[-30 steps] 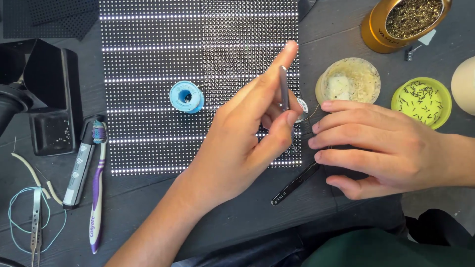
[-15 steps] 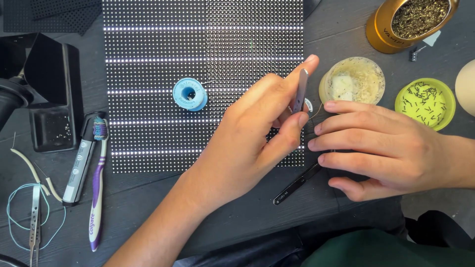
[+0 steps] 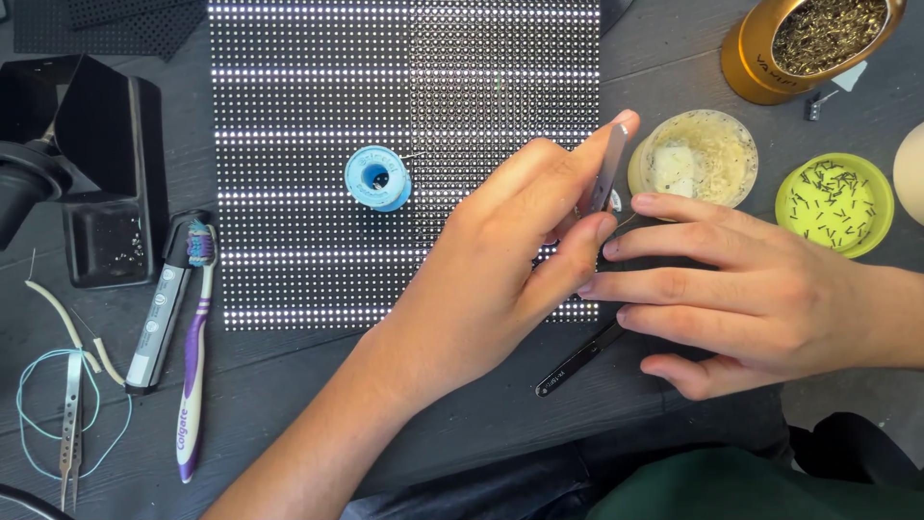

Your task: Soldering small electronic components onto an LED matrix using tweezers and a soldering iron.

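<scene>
My left hand [image 3: 500,260] grips a pair of metal tweezers [image 3: 606,173] between thumb and forefinger, near the right edge of a lit LED matrix panel [image 3: 318,116]. My right hand [image 3: 751,289] lies flat beside it, fingers together and pointing left, resting over a second black tool [image 3: 577,361] whose end sticks out below the fingers. A small blue spool [image 3: 377,178] sits on the panel to the left of my left hand.
A round dish of pale paste [image 3: 712,154], a yellow-green dish of small dark parts [image 3: 834,202] and a gold tin of metal wool [image 3: 799,43] stand at the right. A purple toothbrush [image 3: 192,356], a black-grey pen-like tool [image 3: 159,318], a black box [image 3: 96,183] and tweezers with blue wire [image 3: 69,424] lie left.
My left hand has shifted slightly right and down with the tweezers, closer to the paste dish. My right hand has stayed in place.
</scene>
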